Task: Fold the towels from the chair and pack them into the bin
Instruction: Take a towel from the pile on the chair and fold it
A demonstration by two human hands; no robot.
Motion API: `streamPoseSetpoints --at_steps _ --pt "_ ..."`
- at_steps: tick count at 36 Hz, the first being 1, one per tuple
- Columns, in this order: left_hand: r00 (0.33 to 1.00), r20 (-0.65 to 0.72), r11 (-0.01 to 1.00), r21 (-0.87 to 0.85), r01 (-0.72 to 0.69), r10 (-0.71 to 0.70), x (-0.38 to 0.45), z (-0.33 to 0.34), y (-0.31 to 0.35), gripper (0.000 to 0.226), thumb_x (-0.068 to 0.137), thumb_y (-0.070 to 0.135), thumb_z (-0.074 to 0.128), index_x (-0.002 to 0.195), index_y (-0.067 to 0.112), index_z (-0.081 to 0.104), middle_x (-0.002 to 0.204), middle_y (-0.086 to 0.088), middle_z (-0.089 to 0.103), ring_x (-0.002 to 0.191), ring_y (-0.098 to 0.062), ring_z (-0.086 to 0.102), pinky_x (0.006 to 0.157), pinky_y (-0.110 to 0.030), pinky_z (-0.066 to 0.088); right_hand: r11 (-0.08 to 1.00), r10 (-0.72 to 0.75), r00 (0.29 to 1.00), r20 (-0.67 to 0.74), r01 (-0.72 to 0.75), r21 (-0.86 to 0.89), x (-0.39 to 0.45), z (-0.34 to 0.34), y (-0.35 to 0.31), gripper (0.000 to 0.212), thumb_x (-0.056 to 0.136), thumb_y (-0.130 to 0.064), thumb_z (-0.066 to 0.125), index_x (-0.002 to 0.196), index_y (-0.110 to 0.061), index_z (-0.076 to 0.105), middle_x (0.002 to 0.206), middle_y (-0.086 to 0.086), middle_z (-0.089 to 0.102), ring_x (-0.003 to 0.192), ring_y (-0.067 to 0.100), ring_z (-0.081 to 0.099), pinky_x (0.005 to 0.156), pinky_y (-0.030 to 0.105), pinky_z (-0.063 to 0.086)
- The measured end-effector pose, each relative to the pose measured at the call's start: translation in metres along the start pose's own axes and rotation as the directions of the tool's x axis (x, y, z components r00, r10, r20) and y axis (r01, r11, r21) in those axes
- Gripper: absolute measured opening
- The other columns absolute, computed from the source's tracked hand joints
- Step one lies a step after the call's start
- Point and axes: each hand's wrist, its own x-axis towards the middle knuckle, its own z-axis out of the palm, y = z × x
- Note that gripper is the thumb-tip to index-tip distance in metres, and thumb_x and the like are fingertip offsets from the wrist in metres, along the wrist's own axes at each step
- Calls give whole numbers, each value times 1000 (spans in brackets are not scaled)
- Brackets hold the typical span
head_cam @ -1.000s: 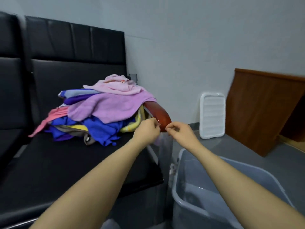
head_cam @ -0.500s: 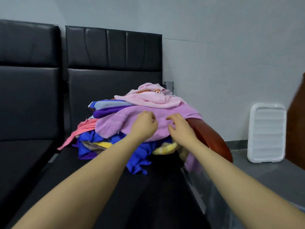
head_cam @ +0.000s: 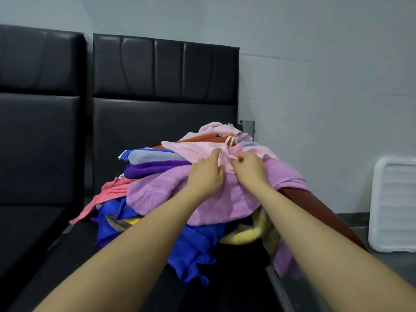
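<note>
I see both hands on top of the towel pile [head_cam: 180, 199], which sits on the black chair [head_cam: 164, 91] seat against its right armrest [head_cam: 315, 203]. The left hand [head_cam: 206, 174] and right hand [head_cam: 249, 168] each pinch the near edge of the pale pink towel [head_cam: 193, 147] (the topmost one, at 12 o'clock of the heap), fingers curled on the cloth. A white ribbed lid [head_cam: 394, 206] leans against the wall at 3 o'clock.

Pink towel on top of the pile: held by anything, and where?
Yes. Both hands pinch the pink towel at its near edge: left hand, right hand, side by side.
</note>
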Motion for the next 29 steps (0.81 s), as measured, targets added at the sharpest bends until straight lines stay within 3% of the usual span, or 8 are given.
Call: streamPoseSetpoints --at_steps 6,8,11,16,18,21,26,29 --pt "999 -24 998 54 31 -29 -13 -14 7 55 96 20 37 148 28 20 120 -11 56 110 -31 48 91 -40 33 972 -236 968 -89 233 -40 -32 -18 -14 19 97 -22 44 108 -19 59 122 -2 53 117 24 39 103 39 16" --pt "998 -30 997 52 53 -51 -17 -22 11 57 96 21 39 149 29 20 125 -13 48 113 -33 44 90 -41 35 948 -297 950 -95 305 89 -40 -26 -19 18 99 -18 41 107 -16 57 114 -2 57 112 23 44 97 35 19" --pt "993 -80 996 19 91 -89 -29 -42 20 46 96 23 43 142 24 35 127 -13 41 113 -34 41 88 -40 37 860 -365 917 -162 399 317 -56 -40 -27 13 97 -11 43 93 -13 55 85 -1 57 82 27 54 79 39 42" --pt "990 -140 999 -30 30 -34 -56 -75 32 20 94 22 50 103 7 59 118 -9 48 108 -28 44 78 -34 33 824 -324 929 -177 369 430 -82 -68 -39 21 96 -9 39 103 -10 59 100 8 65 87 23 58 79 30 44" --pt "990 -139 996 -89 -6 -7 -73 -91 40 10 92 19 52 89 10 56 96 -4 54 95 -26 49 74 -31 28 797 -341 923 -179 385 466 -97 -80 -45 24 90 -10 36 98 -9 59 95 2 63 87 15 55 78 19 42" --pt "990 -143 989 -149 -5 -16 -96 -105 49 12 89 15 52 79 14 45 62 3 44 73 -27 47 74 -31 28 805 -346 923 -170 385 451 -112 -88 -45 21 84 5 38 88 -2 57 91 2 57 86 19 52 75 21 37" --pt "996 -76 957 -290 14 -38 -126 -126 67 22 87 17 50 70 19 36 63 -2 48 74 -33 50 69 -37 39 847 -274 958 -87 283 451 -143 -111 -52 20 85 11 37 84 -7 47 86 7 53 81 20 47 66 22 30" --pt "998 -59 941 -339 -3 -18 -136 -138 75 31 82 4 55 68 21 35 62 8 41 62 -16 40 57 -21 33 856 -273 962 12 237 459 -156 -123 -53 16 88 7 40 101 -2 46 102 8 49 92 19 45 73 20 32"
